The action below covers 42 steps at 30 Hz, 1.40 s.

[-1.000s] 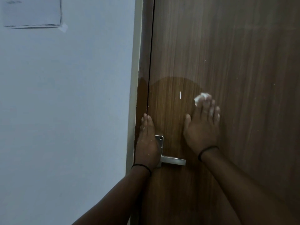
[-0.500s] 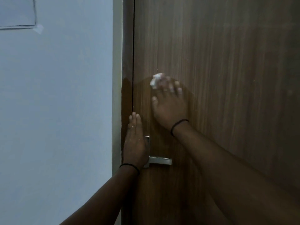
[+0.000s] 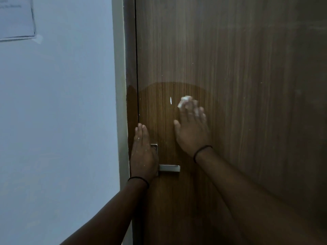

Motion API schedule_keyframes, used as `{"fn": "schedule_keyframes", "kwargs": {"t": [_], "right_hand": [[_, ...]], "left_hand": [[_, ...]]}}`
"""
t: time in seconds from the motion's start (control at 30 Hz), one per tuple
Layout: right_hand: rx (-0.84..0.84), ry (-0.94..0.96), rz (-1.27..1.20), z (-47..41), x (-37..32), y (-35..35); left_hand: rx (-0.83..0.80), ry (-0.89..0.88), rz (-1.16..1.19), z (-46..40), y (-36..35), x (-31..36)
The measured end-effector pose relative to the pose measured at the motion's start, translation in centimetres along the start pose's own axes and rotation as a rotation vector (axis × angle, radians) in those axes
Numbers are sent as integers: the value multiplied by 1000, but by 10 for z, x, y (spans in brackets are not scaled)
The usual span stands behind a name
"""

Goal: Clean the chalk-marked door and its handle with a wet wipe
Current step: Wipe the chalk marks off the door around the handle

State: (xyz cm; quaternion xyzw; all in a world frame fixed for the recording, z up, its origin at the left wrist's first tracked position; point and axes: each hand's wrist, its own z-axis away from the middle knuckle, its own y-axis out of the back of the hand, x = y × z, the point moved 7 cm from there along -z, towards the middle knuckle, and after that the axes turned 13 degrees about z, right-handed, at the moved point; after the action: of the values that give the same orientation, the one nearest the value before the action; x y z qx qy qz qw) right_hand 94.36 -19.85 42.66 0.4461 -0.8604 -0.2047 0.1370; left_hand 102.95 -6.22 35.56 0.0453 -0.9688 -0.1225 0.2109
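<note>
You see a brown door [image 3: 238, 68] with fine vertical wood grain filling the right of the frame; its lower middle shows a darker, glossier brown patch with a curved upper edge, and a small white streak [image 3: 171, 100] sits inside it. The crumpled wet wipe [image 3: 184, 101] under your right hand [image 3: 192, 128] is white. The handle [image 3: 169, 168] below is dull silver-grey. Thin black bands [image 3: 201, 151] circle both your wrists. At left, the wall [image 3: 58, 112] is pale blue-grey, with a greyish-white sheet of paper [image 3: 16, 18] in the upper left corner.
</note>
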Motion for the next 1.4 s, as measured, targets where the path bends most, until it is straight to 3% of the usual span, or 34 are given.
{"fn": "schedule_keyframes", "kwargs": {"t": [0.1,0.3,0.4,0.53,0.63,0.77,1.0,1.23,1.3,1.4], "right_hand": [[-3,136,87,-6,-7,0],[131,18,66,98,90,-1],[-30,0,-92,151,98,-28],[-329,53,-270,192,64,-62],[-249,-27,-464,202,35,-49],[-213,-97,-495,206,8,-28],[-242,-244,-549,213,-9,-29],[-237,-182,-576,184,-59,-51],[-193,-257,-623,181,-70,-58],[-145,-651,-883,180,-73,-77]], "left_hand": [[9,38,6,3,6,-2],[-8,48,2,19,10,1],[1,91,-21,32,7,4],[-6,163,28,61,11,4],[27,235,109,82,20,-3],[43,377,268,115,20,-17],[91,555,199,151,27,-52],[67,616,166,144,15,-80],[71,624,181,142,9,-88],[101,650,234,141,3,-98]]}}
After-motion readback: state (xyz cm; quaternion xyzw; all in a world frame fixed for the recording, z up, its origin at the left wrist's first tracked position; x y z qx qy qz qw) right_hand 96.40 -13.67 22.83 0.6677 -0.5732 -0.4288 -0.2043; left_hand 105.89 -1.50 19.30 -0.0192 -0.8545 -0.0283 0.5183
